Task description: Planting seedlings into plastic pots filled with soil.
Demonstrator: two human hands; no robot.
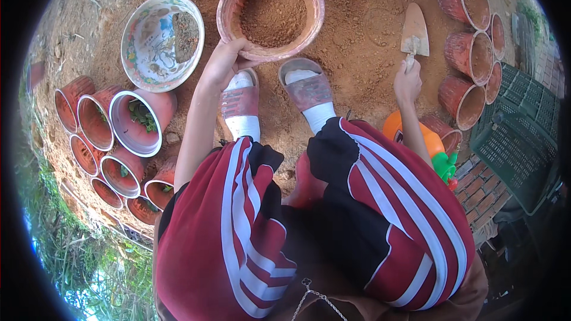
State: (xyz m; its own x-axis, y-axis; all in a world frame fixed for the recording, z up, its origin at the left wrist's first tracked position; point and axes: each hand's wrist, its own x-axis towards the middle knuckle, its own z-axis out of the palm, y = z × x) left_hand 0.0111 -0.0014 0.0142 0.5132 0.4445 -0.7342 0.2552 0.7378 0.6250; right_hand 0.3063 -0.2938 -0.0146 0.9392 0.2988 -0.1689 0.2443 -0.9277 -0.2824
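A reddish plant pot (318, 15) with loose brown soil in it stands in front of my feet. My left hand (226, 62) grips its near left rim, fingers curled over the edge. Off to the right, my right hand (408, 83) is closed round the handle of a garden trowel (414, 28). The trowel's broad, soil-stained blade points away from me over the ground. Left of the pot sits a white basin (143, 41) with a floral pattern, holding some dark soil on its right side.
Several pots lie on their sides at left, some with green leaves, including a pale-rimmed pot (169, 107). More terracotta pots (458, 53) line the right. An orange container (392, 123) is beside my right knee, with green plastic crates (517, 142) beyond. Loose soil (357, 35) covers the ground.
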